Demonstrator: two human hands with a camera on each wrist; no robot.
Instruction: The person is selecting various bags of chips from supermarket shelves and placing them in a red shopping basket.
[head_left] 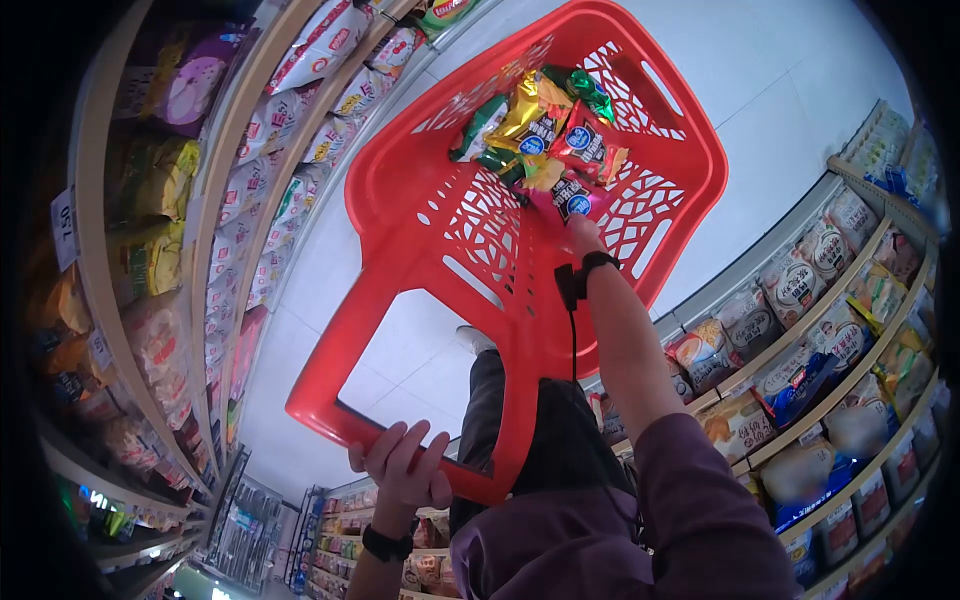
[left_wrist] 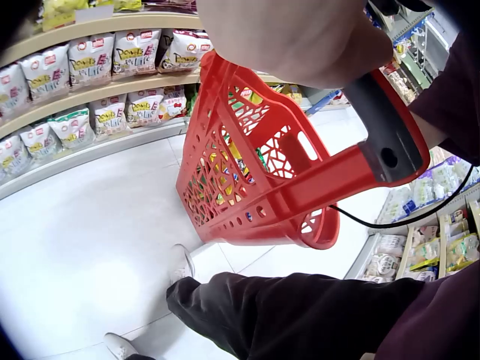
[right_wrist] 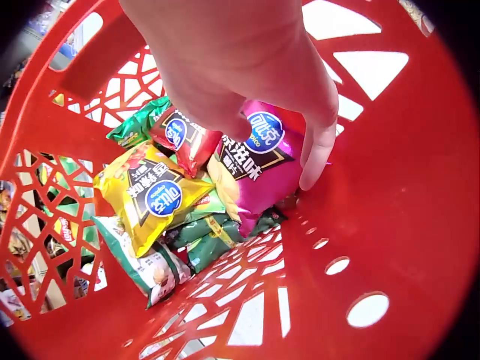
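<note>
Our right grip [right_wrist: 238,64] pinches the magenta Copico chip bag [right_wrist: 259,193] inside the rim of the red shopping basket [head_left: 712,165], our left grip [head_left: 404,466] curls round the handle [head_left: 335,418], and we judge this likely placing, next needing gentle release.

One basket [head_left: 400,190], three camera angles

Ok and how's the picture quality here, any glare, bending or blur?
Head view: strong fisheye bending, the left shelf bowed, corners black, two packages at right blurred; left wrist view: bright glare on the floor, a soft shadow between the shoes; right wrist view: print on the pink packet readable, gaps in the basket washed out to white.
</note>
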